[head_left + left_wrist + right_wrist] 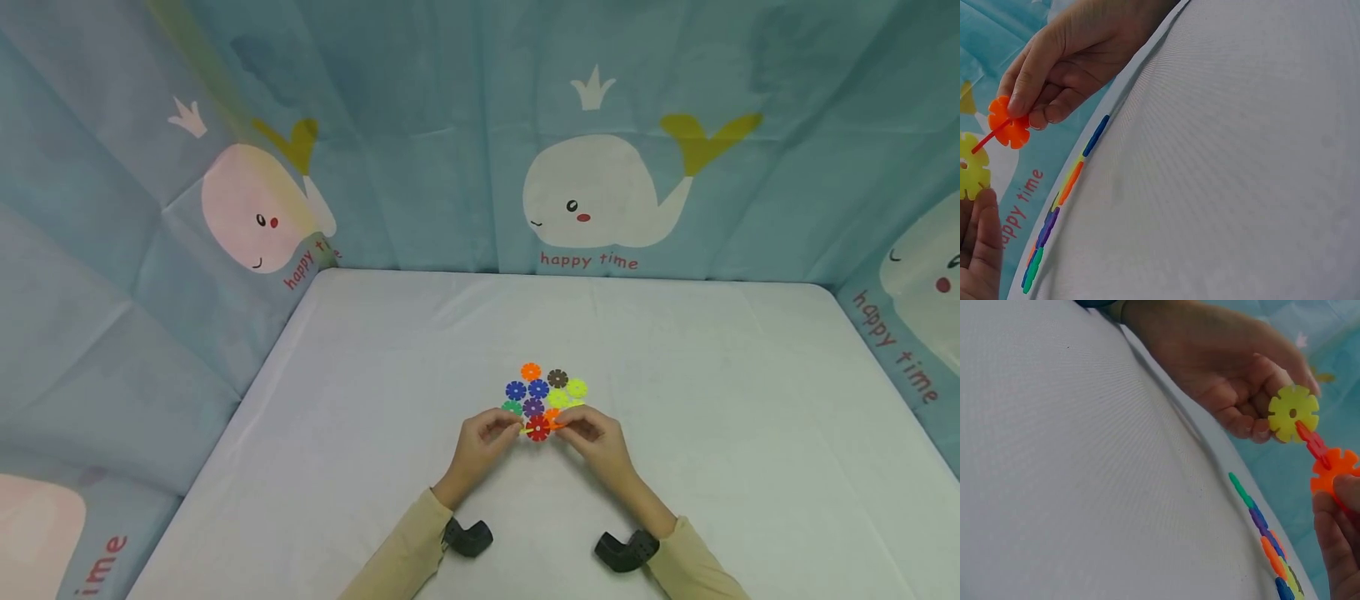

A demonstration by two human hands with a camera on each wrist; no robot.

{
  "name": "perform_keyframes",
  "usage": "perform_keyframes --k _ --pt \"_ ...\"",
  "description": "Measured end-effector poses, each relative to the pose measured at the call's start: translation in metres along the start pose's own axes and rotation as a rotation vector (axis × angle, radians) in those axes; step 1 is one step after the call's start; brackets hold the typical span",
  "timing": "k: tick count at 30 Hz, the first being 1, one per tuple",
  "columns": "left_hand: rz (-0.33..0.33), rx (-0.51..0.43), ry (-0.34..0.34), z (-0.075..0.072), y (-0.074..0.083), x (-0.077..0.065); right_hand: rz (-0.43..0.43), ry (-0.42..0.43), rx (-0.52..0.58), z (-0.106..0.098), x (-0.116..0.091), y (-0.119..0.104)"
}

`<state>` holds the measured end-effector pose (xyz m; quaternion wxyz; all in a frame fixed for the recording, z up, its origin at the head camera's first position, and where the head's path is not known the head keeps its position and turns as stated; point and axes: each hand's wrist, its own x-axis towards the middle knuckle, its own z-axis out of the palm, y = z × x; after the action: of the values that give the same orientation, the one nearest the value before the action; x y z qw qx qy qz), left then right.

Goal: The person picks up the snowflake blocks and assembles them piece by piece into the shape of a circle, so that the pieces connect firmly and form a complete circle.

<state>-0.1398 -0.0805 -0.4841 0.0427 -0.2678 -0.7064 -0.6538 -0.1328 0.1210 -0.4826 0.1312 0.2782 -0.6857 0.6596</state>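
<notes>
From my post at the head view, I see the person's left hand (483,439) and right hand (600,437) meeting near the middle of the tabletop (360,467), each coming in from the near side. The left hand pinches a yellow disc (1280,416) by its edge between thumb and fingers. The right hand pinches an orange disc (1015,133) the same way. Between them I find a red disc (531,429), its face toward me, with the yellow one at its left edge and the orange one at its right, both nearly edge-on from here. My wrist views show the three linked in a row and raised off the tabletop.

Just beyond the hands I have a cluster of flat notched discs lying close together. An orange piece (531,367) and a brown piece (557,373) sit farthest, two blue pieces (515,396) come nearer on the left, and yellow pieces (577,383) lie on the right. A purple piece (533,413) lies near the middle, a green piece (510,407) by the left hand, and another orange one, partly covered, by the right. I also see a black device (471,542) at each wrist, below beige sleeves (408,542)
</notes>
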Motion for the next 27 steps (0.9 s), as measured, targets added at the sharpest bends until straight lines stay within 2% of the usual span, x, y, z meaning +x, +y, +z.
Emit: perform_keyframes --k 6,10,14,19,22,27 --pt "-0.034 -0.001 -0.037 0.000 -0.018 -0.002 -0.003 -0.021 -0.011 0.000 0.000 0.000" --pt "-0.033 0.015 -0.070 0.001 -0.024 -0.004 -0.002 -0.061 -0.011 0.001 0.000 0.000" --pt "-0.068 0.039 -0.119 0.002 -0.025 -0.006 -0.005 -0.091 -0.016 0.003 -0.002 -0.001" --pt "-0.146 0.108 -0.183 0.004 -0.019 -0.006 0.006 -0.088 -0.007 0.004 -0.003 -0.003" --pt "-0.129 0.140 -0.226 0.004 -0.004 -0.003 0.014 -0.086 0.004 0.004 -0.003 -0.004" --pt "-0.084 0.182 -0.234 0.004 0.018 0.001 -0.009 -0.110 0.006 0.003 -0.001 -0.004"
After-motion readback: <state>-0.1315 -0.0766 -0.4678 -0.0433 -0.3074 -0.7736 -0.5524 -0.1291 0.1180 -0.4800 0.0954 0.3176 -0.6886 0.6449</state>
